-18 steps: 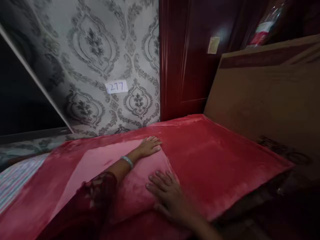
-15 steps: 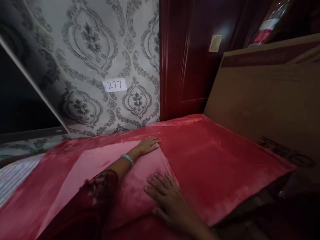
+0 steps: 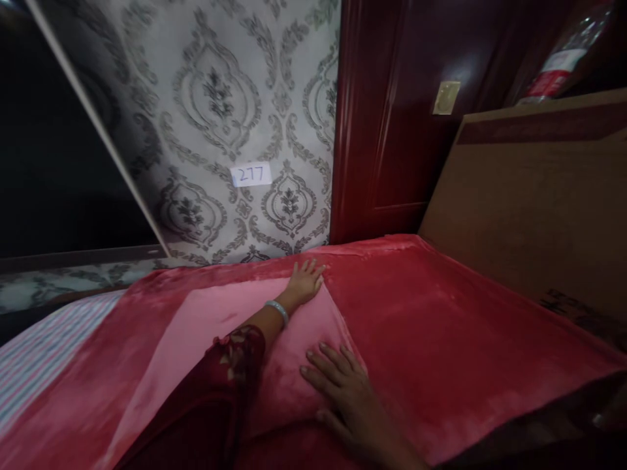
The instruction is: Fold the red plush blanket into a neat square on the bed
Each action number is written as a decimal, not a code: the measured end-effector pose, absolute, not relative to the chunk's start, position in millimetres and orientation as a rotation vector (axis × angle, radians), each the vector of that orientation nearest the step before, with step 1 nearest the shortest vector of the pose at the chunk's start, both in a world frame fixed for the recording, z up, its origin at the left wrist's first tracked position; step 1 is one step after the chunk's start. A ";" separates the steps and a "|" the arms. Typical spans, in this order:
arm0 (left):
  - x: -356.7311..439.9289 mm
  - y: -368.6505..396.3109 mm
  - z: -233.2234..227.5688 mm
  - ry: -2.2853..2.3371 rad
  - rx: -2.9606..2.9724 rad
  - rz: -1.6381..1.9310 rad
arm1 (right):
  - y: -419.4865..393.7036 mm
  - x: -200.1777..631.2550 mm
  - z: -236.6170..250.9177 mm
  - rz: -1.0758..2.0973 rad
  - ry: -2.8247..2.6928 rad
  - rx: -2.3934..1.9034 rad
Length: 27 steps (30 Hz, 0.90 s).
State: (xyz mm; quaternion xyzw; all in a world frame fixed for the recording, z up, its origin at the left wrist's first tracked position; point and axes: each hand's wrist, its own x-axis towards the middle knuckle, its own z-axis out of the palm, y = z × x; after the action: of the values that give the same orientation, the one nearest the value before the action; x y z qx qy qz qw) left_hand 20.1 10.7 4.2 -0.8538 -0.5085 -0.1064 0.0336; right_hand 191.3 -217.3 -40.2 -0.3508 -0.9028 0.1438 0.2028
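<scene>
A folded pink cloth (image 3: 230, 307), plush-looking, lies on a larger red plush cloth (image 3: 426, 326). At the pink cloth's far right corner rests my left hand (image 3: 304, 282), fingers spread, a pale bracelet (image 3: 277, 313) on its wrist. Closer to me, my right hand (image 3: 345, 388) lies flat across the right edge of the pink cloth, its fingers stretched out and slightly apart. Neither hand grips anything. My left sleeve is dark red and covers part of the pink cloth.
A striped cloth (image 3: 53, 352) shows at the left, below a dark screen-like panel (image 3: 73, 170). Patterned wallpaper with a "277" label (image 3: 251, 174) is behind. A large cardboard box (image 3: 533, 209) stands right, with a bottle (image 3: 556, 68) behind it.
The view has swung slightly left, so everything sits further right in the picture. My left hand's fingers have spread wider at the corner; my right hand stays flat on the cloth.
</scene>
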 end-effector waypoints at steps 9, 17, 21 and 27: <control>-15.7 -78.0 48.4 -1.331 -2.860 -0.185 | -215.2 188.2 -48.5 0.246 -2.520 -0.999; -136.9 -146.6 54.7 -1.742 -2.779 -0.017 | -218.5 190.6 -46.5 0.233 -2.521 -0.954; -160.4 -158.6 49.8 -1.894 -2.695 0.003 | -209.0 185.1 -26.5 0.223 -2.448 -0.990; -160.3 -145.8 38.4 -1.947 -2.610 -0.032 | -149.6 146.3 18.2 0.128 -2.470 -1.231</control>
State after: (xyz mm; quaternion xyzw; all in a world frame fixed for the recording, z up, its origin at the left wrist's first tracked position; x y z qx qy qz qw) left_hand -160.3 -145.8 38.4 -0.8002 -0.5969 -0.0099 -0.0571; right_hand 146.3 -149.6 18.2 -0.4375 -0.8781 0.0454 0.1882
